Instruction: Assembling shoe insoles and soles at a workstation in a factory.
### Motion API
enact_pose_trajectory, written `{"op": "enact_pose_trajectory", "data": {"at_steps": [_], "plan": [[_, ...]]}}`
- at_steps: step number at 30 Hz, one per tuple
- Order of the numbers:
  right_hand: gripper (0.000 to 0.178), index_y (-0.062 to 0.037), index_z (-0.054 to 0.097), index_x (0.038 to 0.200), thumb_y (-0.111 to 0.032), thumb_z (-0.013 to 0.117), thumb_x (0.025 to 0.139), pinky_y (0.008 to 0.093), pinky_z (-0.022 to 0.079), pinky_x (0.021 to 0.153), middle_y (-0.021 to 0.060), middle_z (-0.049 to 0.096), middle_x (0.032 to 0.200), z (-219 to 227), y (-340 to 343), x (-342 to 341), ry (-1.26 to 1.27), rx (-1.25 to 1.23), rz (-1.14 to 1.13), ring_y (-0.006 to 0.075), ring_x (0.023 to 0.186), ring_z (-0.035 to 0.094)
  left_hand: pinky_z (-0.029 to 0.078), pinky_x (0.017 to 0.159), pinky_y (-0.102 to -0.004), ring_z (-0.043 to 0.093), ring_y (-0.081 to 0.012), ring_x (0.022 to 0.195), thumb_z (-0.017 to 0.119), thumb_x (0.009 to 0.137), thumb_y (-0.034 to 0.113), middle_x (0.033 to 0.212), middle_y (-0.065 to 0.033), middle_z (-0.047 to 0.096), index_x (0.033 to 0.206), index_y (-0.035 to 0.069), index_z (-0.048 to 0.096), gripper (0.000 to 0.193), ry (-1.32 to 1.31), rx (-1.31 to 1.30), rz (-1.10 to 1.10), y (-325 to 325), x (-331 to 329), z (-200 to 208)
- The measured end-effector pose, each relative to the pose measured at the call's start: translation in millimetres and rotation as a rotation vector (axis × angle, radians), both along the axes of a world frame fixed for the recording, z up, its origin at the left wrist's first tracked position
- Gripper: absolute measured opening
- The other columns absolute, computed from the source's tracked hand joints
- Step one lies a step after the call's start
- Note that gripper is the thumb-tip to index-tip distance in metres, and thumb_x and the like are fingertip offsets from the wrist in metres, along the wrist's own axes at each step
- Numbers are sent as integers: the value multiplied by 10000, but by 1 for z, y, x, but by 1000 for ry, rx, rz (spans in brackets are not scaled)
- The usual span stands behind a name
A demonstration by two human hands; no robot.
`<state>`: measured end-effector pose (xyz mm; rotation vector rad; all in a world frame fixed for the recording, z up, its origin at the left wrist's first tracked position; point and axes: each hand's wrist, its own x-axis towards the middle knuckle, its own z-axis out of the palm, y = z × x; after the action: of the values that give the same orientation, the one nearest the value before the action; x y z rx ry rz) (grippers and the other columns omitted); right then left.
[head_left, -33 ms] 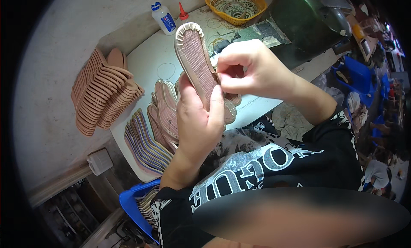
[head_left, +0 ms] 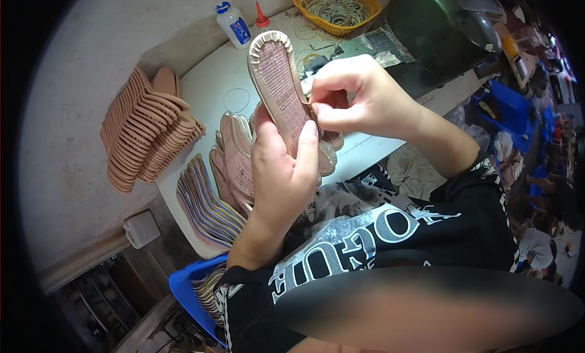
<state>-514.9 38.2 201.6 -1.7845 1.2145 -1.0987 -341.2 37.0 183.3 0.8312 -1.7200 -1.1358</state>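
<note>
Upright over the table, a shoe insole (head_left: 281, 78) has a pinkish, ribbed face and a pale shiny edging gathered in pleats round its top end. My left hand (head_left: 283, 164) is closed round its lower part, the thumb lying along the right edge. On that same edge, at mid-length, my right hand (head_left: 359, 100) pinches the edging between thumb and fingertips; the exact spot gripped is partly hidden. Behind and below my left hand lie more edged insoles (head_left: 237, 149), overlapping on the table.
Tan insoles (head_left: 152, 133) are stacked by the wall at left, near a row of striped-edge ones (head_left: 207, 200). A white bottle (head_left: 233, 27), a red-tipped bottle (head_left: 262, 17) and a yellow basket of bands (head_left: 298, 2) stand at the back. A blue bin (head_left: 183, 286) sits below left.
</note>
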Motion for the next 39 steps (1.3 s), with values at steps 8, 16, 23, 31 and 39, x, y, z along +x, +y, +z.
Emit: {"op": "enact_pose_trajectory", "data": {"at_steps": [8,16,23,31,39], "plan": [[66,14,601,728,-24,655,734,239,390,529,27,533,638,-5,-2,-8,-143,15,115,97,574,493,483,840,-271,591,-131,955,571,875,15,1089,-82,574,1191,-27,432,348,296,334,-104,-5,2,2],[222,-9,565,751,-182,694,805,301,450,542,87,546,638,-1,-2,-2,192,-92,42,193,566,548,499,738,-346,655,-271,815,627,829,58,907,-156,629,1183,5,450,399,-142,-112,58,-10,3,-10],[142,-14,509,754,-125,590,790,411,459,617,145,536,694,-12,-3,1,439,-366,-80,334,670,554,447,819,-336,596,-249,927,595,875,125,996,-179,595,1123,-46,472,325,-167,-19,76,-8,-4,4],[102,-14,557,859,-86,607,806,372,439,689,118,540,768,-27,26,10,318,-398,-53,300,735,543,445,833,-311,557,-189,951,549,909,120,1036,-146,565,1189,-48,369,373,178,271,15,-10,-3,-29],[271,22,573,1058,-224,543,948,254,462,790,36,612,966,-73,72,12,-596,662,151,78,876,551,481,690,-233,589,-106,761,541,927,126,913,-84,616,1082,-36,498,228,419,673,12,-35,-1,-38]]}}
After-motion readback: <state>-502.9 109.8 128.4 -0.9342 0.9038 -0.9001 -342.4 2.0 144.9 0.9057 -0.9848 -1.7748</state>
